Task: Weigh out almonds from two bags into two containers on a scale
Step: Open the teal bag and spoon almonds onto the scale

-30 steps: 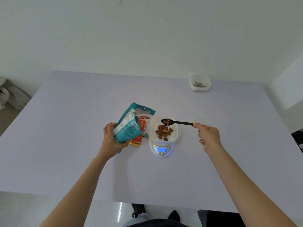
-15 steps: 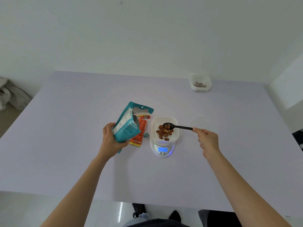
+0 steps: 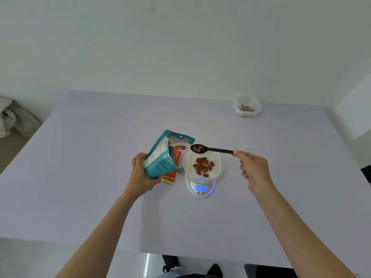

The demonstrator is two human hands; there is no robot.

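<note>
My left hand (image 3: 140, 173) grips an open teal almond bag (image 3: 160, 157), held upright left of the scale. An orange bag (image 3: 173, 171) lies flat on the table behind it. My right hand (image 3: 254, 169) pinches the handle of a black spoon (image 3: 210, 149) with a couple of almonds in its bowl, held above the far rim of a white container (image 3: 215, 160). That container holds several almonds (image 3: 203, 166) and sits on a white scale (image 3: 200, 188) whose blue display reads 20. A second white container (image 3: 248, 106) with a few almonds stands at the far right.
A small teal binder clip (image 3: 181, 170) lies between the orange bag and the scale. A faint clear lid (image 3: 248, 155) rests on the lilac table (image 3: 80, 177) behind my right hand. Crumpled bags sit on the floor at far left.
The spoon dipped into the container half a second ago; now it is lifted toward the bag's mouth carrying almonds. The display went from about 15 to 20. The left hand barely moved.
</note>
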